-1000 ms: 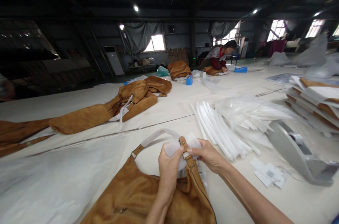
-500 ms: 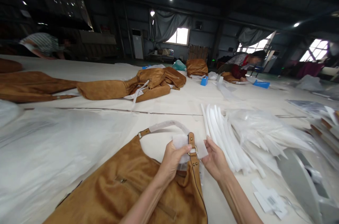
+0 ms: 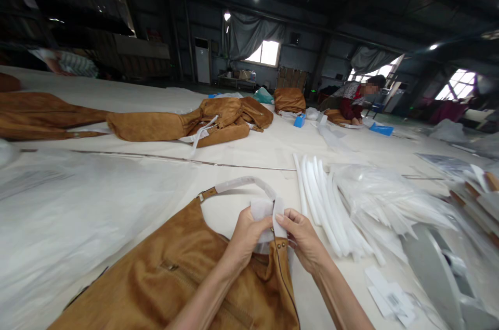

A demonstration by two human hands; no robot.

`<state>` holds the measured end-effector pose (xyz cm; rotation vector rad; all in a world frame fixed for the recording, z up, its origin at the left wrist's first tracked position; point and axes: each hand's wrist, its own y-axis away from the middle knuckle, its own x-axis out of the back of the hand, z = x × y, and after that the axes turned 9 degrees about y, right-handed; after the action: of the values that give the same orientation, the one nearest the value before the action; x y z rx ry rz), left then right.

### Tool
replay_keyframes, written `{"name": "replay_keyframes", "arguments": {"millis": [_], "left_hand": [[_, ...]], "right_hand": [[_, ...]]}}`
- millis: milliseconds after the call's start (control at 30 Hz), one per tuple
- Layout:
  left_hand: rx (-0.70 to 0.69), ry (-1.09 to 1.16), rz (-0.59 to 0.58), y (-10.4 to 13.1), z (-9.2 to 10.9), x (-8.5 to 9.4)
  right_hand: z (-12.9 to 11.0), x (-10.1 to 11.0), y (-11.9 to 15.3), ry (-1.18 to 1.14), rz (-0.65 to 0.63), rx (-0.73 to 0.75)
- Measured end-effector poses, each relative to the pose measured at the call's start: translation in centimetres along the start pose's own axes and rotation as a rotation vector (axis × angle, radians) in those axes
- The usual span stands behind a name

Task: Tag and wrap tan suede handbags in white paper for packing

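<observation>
A tan handbag (image 3: 183, 267) lies in front of me, its strap (image 3: 241, 182) arched up and mostly covered in thin white wrap. At the strap's right end, a piece of white wrapping sheet (image 3: 261, 208) is folded around the leather tab and metal ring. My left hand (image 3: 247, 234) pinches the sheet's left part between thumb and fingers. On the other side my right hand (image 3: 300, 234) presses the sheet's right flap over the tab with its thumb. The ring is now mostly hidden beneath the sheet. Both hands are closed.
White foam tubes (image 3: 323, 205) and clear plastic bags (image 3: 382, 200) lie to the right, near white tags (image 3: 390, 296) and a grey tape dispenser (image 3: 432, 273). Plastic sheeting (image 3: 78, 205) spreads at left. More tan bags (image 3: 218, 122) lie across the table; a co-worker (image 3: 353, 99) leans over it.
My right hand has moved left, bringing the sheet's right flap over the tab and metal ring. My left hand keeps its pinch on the sheet.
</observation>
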<state>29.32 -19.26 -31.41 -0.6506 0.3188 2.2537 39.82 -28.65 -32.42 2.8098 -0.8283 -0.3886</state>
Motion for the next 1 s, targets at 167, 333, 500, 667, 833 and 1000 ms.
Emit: {"name": "replay_keyframes", "arguments": {"millis": [167, 333, 500, 667, 833, 1000], "left_hand": [[0.253, 0.342, 0.051, -0.7, 0.6, 1.7], [0.191, 0.447, 0.1, -0.5, -1.2, 1.1], [-0.048, 0.293, -0.011, 1.0, -2.6, -0.4], [0.022, 0.303, 0.06, 1.7, -2.8, -0.9], [0.012, 0.306, 0.15, 1.9, -3.5, -1.0], [-0.073, 0.137, 0.163, 2.1, -3.9, -0.4]], "right_hand": [[0.0, 0.3, 0.1, -0.079, 0.036, 0.086], [0.3, -0.2, 0.1, -0.149, 0.04, 0.141], [1.0, -1.5, 0.0, -0.102, 0.092, 0.198], [0.8, -2.2, 0.1, -0.059, 0.138, 0.23], [1.4, -2.3, -0.2, 0.055, 0.184, 0.315], [1.7, -2.8, 0.1, 0.279, 0.303, 0.359]]}}
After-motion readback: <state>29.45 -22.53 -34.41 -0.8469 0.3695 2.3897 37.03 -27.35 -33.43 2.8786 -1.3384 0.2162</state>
